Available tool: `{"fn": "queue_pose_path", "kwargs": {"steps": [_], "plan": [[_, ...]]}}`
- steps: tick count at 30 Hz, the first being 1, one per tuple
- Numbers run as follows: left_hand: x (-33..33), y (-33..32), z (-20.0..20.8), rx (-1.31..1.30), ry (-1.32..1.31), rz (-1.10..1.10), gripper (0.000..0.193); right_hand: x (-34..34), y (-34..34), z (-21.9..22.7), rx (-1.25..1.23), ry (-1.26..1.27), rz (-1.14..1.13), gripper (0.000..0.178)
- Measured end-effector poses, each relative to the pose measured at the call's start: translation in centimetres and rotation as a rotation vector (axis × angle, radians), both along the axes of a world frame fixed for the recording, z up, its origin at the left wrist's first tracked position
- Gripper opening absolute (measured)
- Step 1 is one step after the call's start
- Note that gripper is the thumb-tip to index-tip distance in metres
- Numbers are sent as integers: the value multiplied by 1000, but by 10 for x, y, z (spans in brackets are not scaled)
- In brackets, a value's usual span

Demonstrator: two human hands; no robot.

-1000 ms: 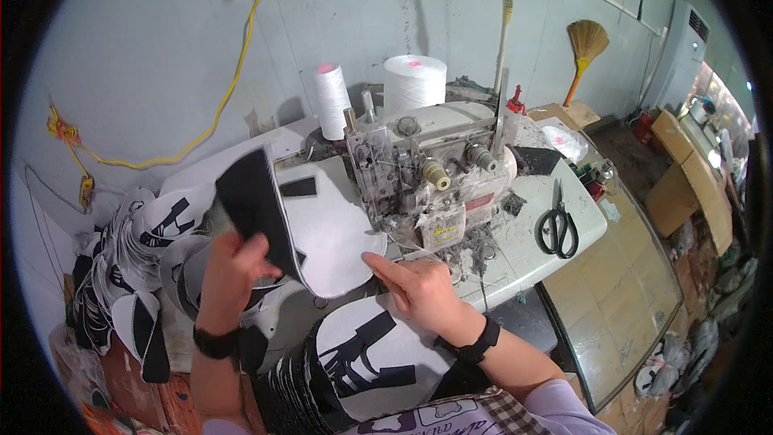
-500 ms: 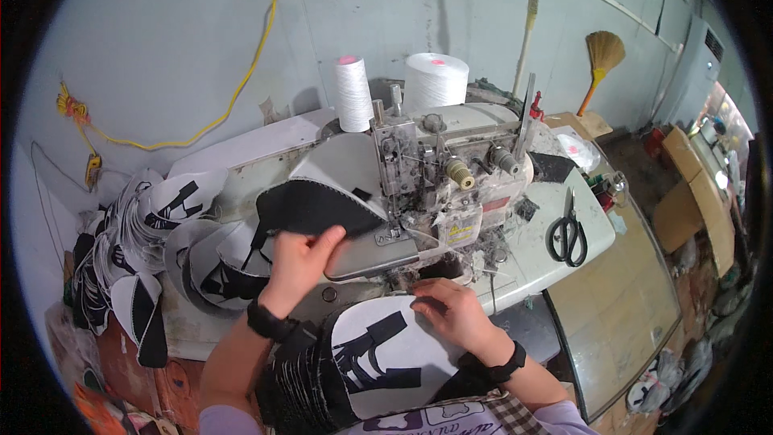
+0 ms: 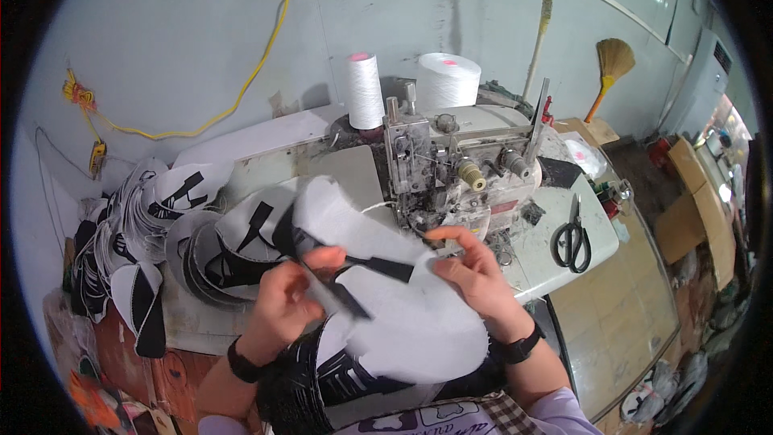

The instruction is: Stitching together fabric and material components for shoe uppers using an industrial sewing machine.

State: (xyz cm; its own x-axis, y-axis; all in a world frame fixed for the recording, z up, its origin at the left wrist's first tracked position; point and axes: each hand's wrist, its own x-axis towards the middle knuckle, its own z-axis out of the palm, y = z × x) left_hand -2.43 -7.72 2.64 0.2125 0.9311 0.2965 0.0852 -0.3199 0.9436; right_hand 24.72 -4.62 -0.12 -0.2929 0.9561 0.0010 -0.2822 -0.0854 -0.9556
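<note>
A white fabric piece with black strips (image 3: pixel 374 234), shaped like a shoe upper and blurred by motion, is raised in front of the sewing machine (image 3: pixel 451 165). My left hand (image 3: pixel 294 286) pinches its left side. At its right edge my right hand (image 3: pixel 487 286) has the thumb on the white fabric, the index finger stretched out above. A stack of similar pieces (image 3: pixel 338 374) lies on my lap, partly hidden by the raised one. White thread runs from the machine's needle area toward the piece.
Sewn pieces lie heaped (image 3: pixel 217 262) at the table's left, more (image 3: pixel 133 250) beyond them. Black scissors (image 3: pixel 572 246) rest on the right of the machine table. Two white thread cones (image 3: pixel 365 93) stand behind the machine; a yellow cable (image 3: pixel 241 89) hangs along the wall.
The piece at the machine's needle has come away. My left hand has drawn back toward me with fabric in it, and my right hand has risen from the lap stack.
</note>
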Motion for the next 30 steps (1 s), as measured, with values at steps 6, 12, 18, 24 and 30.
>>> {"fn": "queue_pose_path", "kwargs": {"steps": [6,12,18,24,30], "plan": [[8,74,3,-305,-805,-70,39,-31,-5,-17,91,-104,-111,29],[-59,85,-2,-476,-1035,48,30,-42,-1,-20,2,60,147,32],[-37,-23,21,-485,-234,-105,42,-33,-2,-23,98,-51,150,35],[-2,-40,28,31,469,-266,20,-23,-20,-20,274,-253,47,38],[5,-9,25,-125,335,-157,21,-11,-31,-7,697,-540,-129,41]]}}
